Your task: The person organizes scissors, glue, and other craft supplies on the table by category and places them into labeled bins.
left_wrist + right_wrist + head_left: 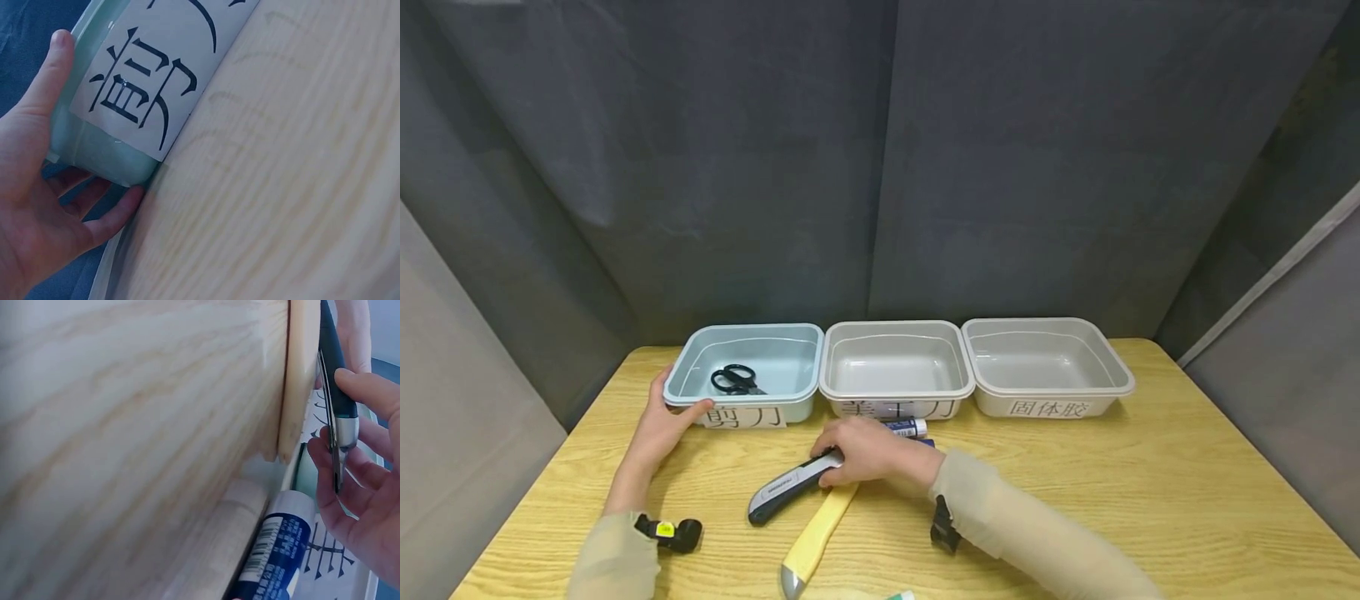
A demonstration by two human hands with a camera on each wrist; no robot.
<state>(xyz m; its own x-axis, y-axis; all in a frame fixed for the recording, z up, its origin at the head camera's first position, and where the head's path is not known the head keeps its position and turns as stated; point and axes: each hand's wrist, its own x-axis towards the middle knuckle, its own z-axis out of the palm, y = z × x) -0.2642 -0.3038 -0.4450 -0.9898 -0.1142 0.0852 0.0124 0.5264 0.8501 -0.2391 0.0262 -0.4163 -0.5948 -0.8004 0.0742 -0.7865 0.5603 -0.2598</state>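
Note:
My left hand (661, 427) grips the left corner of the light-blue bin (799, 410), its thumb on the front and its fingers round the side, as the left wrist view shows. Inside that bin lies a pair of black-handled scissors (737, 379). A grey and black utility knife (790, 487) is pinched in my right hand (868, 450), over the table in front of the bins. Under that hand a yellow-handled tool with a grey end (820, 533) lies slanting. Just past the fingers is a blue and white glue stick (281, 550), partly hidden by the hand in the head view.
Two whitish bins, a middle one (898, 393) and a right one (1052, 392), stand in a row beside the blue bin; all bear paper labels with handwritten characters. A green-ended object (901, 596) shows at the bottom edge. Dark curtain (880, 167) hangs behind the wooden table (1150, 483).

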